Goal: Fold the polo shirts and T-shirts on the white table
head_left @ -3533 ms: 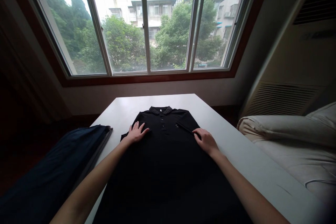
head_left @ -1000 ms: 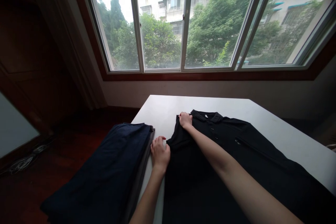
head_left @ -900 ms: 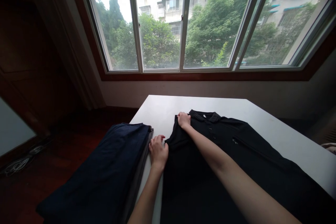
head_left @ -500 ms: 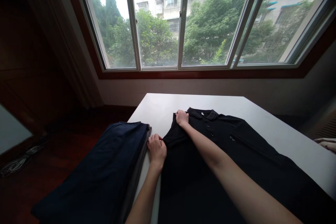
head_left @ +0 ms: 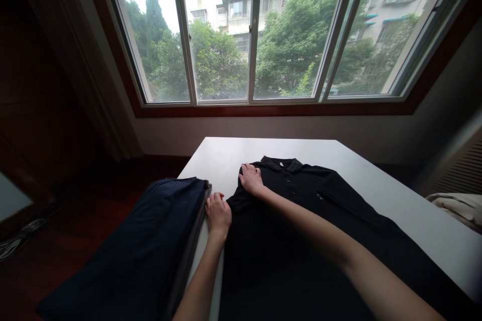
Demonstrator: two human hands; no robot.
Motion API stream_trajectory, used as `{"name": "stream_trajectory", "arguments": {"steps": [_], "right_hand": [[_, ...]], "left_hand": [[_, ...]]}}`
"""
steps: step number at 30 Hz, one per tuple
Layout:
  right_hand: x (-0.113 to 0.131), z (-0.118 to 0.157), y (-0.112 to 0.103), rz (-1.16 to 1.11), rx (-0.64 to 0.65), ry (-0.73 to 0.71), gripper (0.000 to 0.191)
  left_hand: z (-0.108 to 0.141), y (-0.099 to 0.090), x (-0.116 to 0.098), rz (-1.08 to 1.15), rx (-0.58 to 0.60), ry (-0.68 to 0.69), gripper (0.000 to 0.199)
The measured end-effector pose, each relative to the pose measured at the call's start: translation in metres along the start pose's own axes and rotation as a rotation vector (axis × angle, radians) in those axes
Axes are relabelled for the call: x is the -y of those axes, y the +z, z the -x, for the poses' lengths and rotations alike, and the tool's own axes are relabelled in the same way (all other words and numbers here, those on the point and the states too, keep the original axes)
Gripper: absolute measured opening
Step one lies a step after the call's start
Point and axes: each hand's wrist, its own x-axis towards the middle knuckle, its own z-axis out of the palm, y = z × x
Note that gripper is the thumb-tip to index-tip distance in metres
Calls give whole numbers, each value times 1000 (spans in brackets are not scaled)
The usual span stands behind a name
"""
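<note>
No box or basket shows; the black shirt (head_left: 286, 241) lies spread on the white counter (head_left: 226, 153), collar toward the window (head_left: 222, 40), with a stack of dark folded clothes (head_left: 135, 246) at the counter's left edge. The person's right hand (head_left: 251, 178) rests on the shirt's shoulder beside the collar, its fingers partly spread over the fabric. The left hand (head_left: 218, 214) is between the shirt's sleeve edge and the stack, its fingers bent, though whether they grip the cloth cannot be told.
</note>
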Motion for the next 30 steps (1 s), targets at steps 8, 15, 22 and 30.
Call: {"name": "stream_trajectory", "arguments": {"steps": [8,15,22,30], "right_hand": [[41,86,-9,-128,207,-154,52],[56,93,-32,-94,207,-109,64],[93,106,-49,19,221,-124,54],[107,104,-49,117,244,14,40]], "left_hand": [[11,-8,0,-11,-4,45,29],[123,-46,22,45,199,329,53],[247,-116,73,83,280,447,61],[292,-154,68,212,312,-49,66]]}}
